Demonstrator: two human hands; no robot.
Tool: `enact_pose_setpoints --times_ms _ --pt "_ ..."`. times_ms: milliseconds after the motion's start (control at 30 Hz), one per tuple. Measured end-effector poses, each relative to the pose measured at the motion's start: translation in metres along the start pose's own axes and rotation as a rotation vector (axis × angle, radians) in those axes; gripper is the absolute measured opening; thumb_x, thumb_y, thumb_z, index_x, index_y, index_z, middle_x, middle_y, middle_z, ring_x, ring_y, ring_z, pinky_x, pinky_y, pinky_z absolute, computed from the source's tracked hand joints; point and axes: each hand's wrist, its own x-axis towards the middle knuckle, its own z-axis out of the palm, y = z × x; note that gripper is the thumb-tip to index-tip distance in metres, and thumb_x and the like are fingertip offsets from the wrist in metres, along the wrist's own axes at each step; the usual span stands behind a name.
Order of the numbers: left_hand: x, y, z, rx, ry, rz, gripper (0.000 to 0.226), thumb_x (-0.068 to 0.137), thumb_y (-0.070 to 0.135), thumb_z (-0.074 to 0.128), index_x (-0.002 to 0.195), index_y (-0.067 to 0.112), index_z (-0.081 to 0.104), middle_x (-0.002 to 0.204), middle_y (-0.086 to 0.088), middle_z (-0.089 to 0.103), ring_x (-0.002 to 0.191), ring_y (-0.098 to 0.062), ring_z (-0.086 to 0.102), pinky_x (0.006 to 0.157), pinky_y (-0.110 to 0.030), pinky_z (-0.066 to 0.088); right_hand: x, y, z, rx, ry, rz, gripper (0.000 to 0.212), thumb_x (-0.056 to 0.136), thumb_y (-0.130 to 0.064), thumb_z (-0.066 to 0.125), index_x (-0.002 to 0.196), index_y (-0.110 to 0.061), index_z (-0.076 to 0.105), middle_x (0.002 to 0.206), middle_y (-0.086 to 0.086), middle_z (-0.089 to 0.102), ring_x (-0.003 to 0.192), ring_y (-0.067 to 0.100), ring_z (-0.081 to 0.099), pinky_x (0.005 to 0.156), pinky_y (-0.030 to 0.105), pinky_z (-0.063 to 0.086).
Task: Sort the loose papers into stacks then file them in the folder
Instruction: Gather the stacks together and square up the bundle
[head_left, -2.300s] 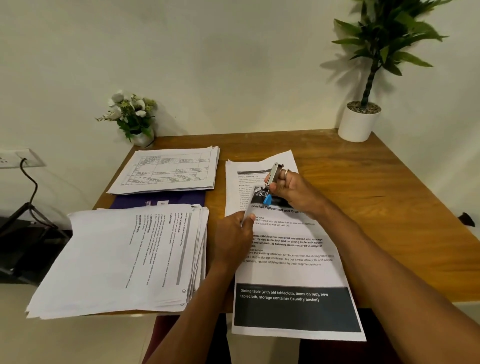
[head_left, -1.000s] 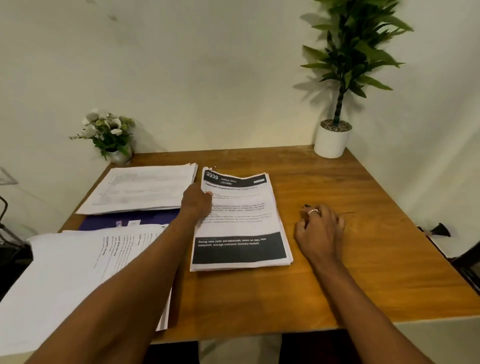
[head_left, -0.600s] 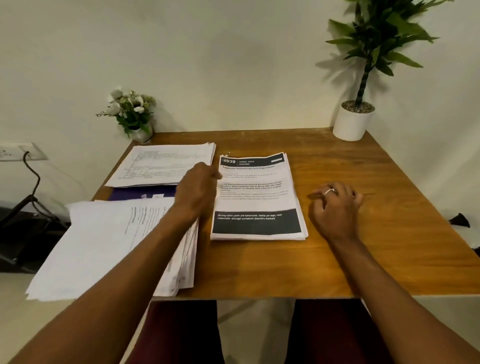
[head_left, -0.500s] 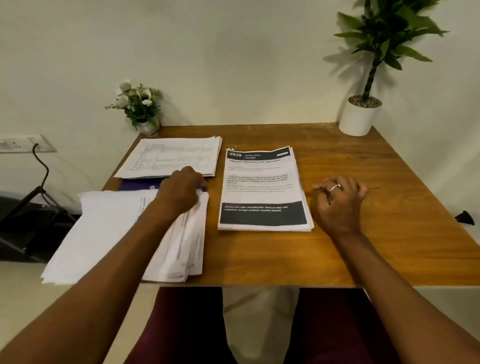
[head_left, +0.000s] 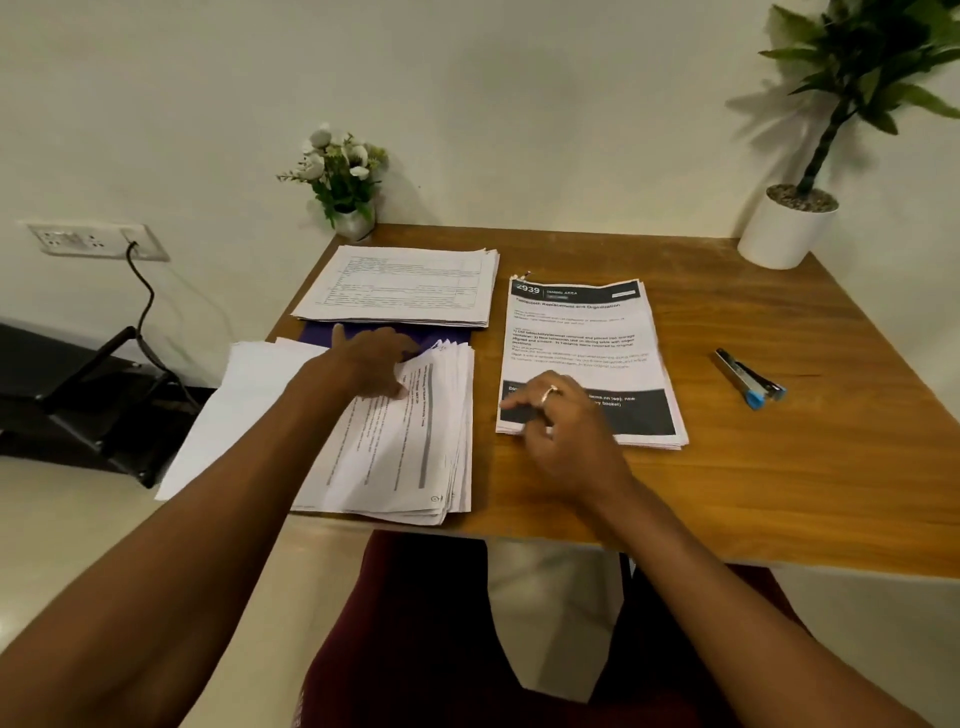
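Three paper stacks lie on the tabletop (head_left: 779, 493). The near-left stack (head_left: 415, 457) overhangs the edge; the centre stack (head_left: 582, 343) lies beside it; the far stack (head_left: 405, 286) rests on the purple folder (head_left: 317, 331). The left grip (head_left: 369, 364), fingers spread, presses the near-left stack. The right grip (head_left: 566, 431), loosely curled and empty, is over the centre stack's near corner. A stapler (head_left: 748, 379) lies well right.

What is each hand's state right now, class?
Left hand: open, resting flat on the loose paper pile.
Right hand: open, fingers loosely curled over the black-banded stack, holding nothing.
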Motion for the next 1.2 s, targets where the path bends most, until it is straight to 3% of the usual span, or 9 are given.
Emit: enact_pose_setpoints --times_ms 100,233,400,533,667,800,933,1033,1200 --pt "0.007 -0.011 -0.001 -0.024 -0.033 0.020 0.076 0.078 0.048 0.084 0.143 0.033 0.048 0.145 0.001 0.054 0.137 -0.029 0.046 0.118 -0.063 0.022 -0.005 -0.020 0.015 0.025 -0.089 0.173 0.030 0.092 -0.030 0.065 0.122 -0.029 0.068 0.117 -0.010 0.062 0.105 0.006 0.059 0.090 0.030 0.057" --pt "0.015 -0.022 -0.008 -0.123 -0.178 0.016 0.073 0.076 0.050 0.085 0.137 0.025 0.052 0.136 0.001 0.059 0.117 -0.021 0.056 0.103 -0.041 0.045 -0.014 -0.031 0.031 0.048 -0.216 0.367 0.056 0.086 -0.056 0.068 0.134 -0.030 0.057 0.120 -0.009 0.061 0.102 0.007 0.060 0.086 0.033 0.059" --pt "0.013 -0.022 -0.014 -0.084 -0.192 0.018 0.071 0.077 0.056 0.082 0.134 0.022 0.059 0.110 0.010 0.057 0.102 -0.014 0.055 0.088 -0.030 0.039 -0.015 -0.035 0.037 0.060 -0.213 0.462 0.076 0.084 -0.053 0.074 0.147 -0.026 0.044 0.115 -0.008 0.063 0.102 0.013 0.063 0.085 0.038 0.061" --pt "0.008 -0.017 -0.014 -0.114 -0.119 -0.011 0.079 0.073 0.050 0.088 0.137 0.020 0.053 0.126 -0.001 0.063 0.108 -0.022 0.062 0.084 -0.031 0.045 -0.011 -0.038 0.039 0.147 -0.240 0.533 0.074 0.082 -0.041 0.078 0.146 -0.026 0.045 0.096 -0.013 0.065 0.086 0.009 0.064 0.065 0.025 0.053" --pt "0.003 -0.010 -0.016 -0.068 -0.073 -0.017 0.073 0.074 0.046 0.088 0.135 0.022 0.058 0.126 -0.002 0.063 0.106 -0.021 0.063 0.091 -0.034 0.052 -0.009 -0.042 0.041 0.359 -0.241 0.604 0.052 0.088 -0.026 0.077 0.135 -0.021 0.056 0.120 -0.007 0.071 0.086 0.003 0.067 0.063 0.018 0.055" --pt "-0.009 -0.017 -0.042 -0.035 -0.117 0.037 0.038 0.081 0.049 0.081 0.109 0.027 0.071 0.100 0.005 0.069 0.084 -0.010 0.060 0.076 -0.028 0.044 0.000 -0.043 0.028 0.642 -0.103 0.641 0.014 0.092 -0.015 0.069 0.105 -0.021 0.072 0.098 -0.007 0.079 0.084 0.009 0.075 0.082 0.034 0.061" --pt "-0.040 -0.027 -0.097 -0.392 -0.145 0.089 0.041 0.083 0.062 0.071 0.108 0.029 0.071 0.118 0.009 0.071 0.103 -0.017 0.070 0.093 -0.037 0.055 0.021 -0.040 -0.005 1.115 0.139 0.678 0.010 0.097 -0.012 0.066 0.102 -0.018 0.072 0.097 0.002 0.080 0.088 0.016 0.075 0.081 0.035 0.060" --pt "-0.064 -0.009 -0.118 -0.918 -0.164 0.242 0.026 0.086 0.043 0.069 0.105 0.028 0.078 0.115 0.004 0.076 0.104 -0.017 0.074 0.080 -0.024 0.060 0.030 -0.033 -0.032 1.320 0.289 0.596 0.026 0.092 -0.026 0.073 0.116 -0.019 0.069 0.112 0.005 0.077 0.104 0.021 0.073 0.096 0.045 0.056" --pt "-0.077 0.063 -0.112 -1.448 0.086 0.326 0.031 0.096 0.025 0.060 0.120 0.006 0.068 0.115 -0.014 0.075 0.102 -0.029 0.073 0.076 -0.035 0.061 0.031 -0.021 -0.071 1.179 0.246 0.352 0.038 0.084 -0.015 0.080 0.121 -0.021 0.071 0.124 0.006 0.073 0.115 0.026 0.070 0.095 0.044 0.057"
